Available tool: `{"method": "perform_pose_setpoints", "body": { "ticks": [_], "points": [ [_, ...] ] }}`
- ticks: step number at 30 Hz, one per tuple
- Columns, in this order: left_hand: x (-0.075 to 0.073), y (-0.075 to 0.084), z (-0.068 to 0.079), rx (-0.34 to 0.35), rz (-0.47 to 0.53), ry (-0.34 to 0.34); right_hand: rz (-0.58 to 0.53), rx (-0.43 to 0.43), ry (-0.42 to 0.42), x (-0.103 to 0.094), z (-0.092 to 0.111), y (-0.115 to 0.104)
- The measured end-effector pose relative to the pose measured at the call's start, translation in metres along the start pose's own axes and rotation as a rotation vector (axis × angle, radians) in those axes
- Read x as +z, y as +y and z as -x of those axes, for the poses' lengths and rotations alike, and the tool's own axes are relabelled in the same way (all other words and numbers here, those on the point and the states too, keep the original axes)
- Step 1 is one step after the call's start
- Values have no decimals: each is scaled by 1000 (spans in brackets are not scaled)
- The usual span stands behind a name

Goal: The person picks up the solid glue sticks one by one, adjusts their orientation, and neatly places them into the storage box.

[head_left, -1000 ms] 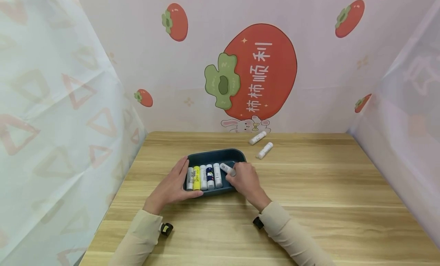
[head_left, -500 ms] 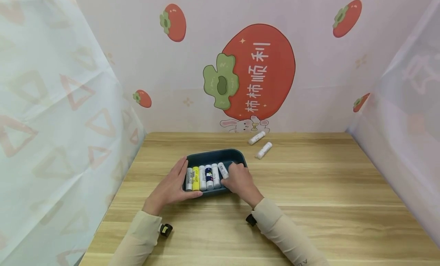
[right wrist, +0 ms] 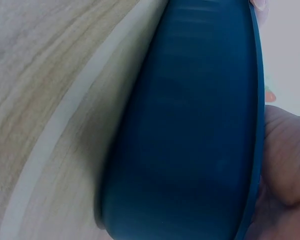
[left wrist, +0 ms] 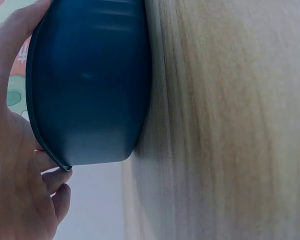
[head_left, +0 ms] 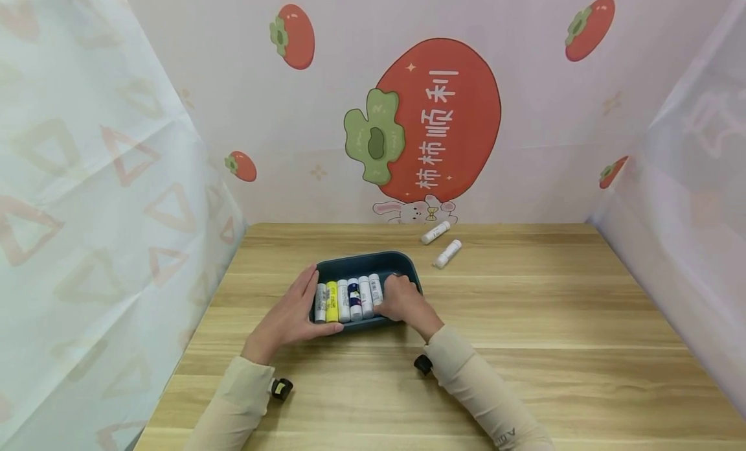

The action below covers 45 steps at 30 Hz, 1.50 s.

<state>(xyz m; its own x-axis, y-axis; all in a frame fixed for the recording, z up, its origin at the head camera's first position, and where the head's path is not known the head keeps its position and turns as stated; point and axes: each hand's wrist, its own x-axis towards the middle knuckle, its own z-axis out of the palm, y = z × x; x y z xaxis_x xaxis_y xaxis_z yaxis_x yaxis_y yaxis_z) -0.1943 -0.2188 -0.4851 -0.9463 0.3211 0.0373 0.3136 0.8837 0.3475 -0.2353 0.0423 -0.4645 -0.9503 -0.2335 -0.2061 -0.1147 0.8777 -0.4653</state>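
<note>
Grips the left end of the tray (head_left: 357, 265) with the left hand (head_left: 290, 313), thumb along the near rim and fingers round the left wall. Reaches over the tray's right end with the right hand (head_left: 405, 300), fingers curled, and pinches the lower end of the sixth tube (head_left: 375, 287) inside it; fingertips hidden there.

In the tray, side by side from its left end: grey tube (head_left: 321, 302), yellow tube (head_left: 331, 302), white tube (head_left: 343, 300), dark blue tube (head_left: 355, 300), plain tube (head_left: 365, 297), then the one in the right hand, all with ends toward the tray's near and far walls.

Beyond the tray's far right corner, lying slanted and apart: far tube (head_left: 436, 232) and loose tube (head_left: 447, 254).

Under the tray, a wood-grain table (head_left: 553, 321). Behind the tray, a pale sheet (head_left: 542, 133) with a large red persimmon (head_left: 460, 120). On the tray's near side, beige sleeves (head_left: 236, 396), each with a black band (head_left: 282, 390) at the cuff.
</note>
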Motion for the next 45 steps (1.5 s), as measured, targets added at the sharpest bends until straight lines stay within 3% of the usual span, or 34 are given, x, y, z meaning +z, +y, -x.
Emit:
{"method": "perform_pose_setpoints", "body": {
  "ticks": [12,21,34,45],
  "points": [
    [0,0,-1,2,7,4,-11,-71,-31,-9,4,3],
    [-1,1,0,5,-1,0,-157,-160,101,-31,16,15],
    [-1,2,0,-14,10,-9,-199,-112,317,-78,23,47],
    [-1,3,1,-12,11,-2,-174,2,367,-96,9,89]
  ]
}}
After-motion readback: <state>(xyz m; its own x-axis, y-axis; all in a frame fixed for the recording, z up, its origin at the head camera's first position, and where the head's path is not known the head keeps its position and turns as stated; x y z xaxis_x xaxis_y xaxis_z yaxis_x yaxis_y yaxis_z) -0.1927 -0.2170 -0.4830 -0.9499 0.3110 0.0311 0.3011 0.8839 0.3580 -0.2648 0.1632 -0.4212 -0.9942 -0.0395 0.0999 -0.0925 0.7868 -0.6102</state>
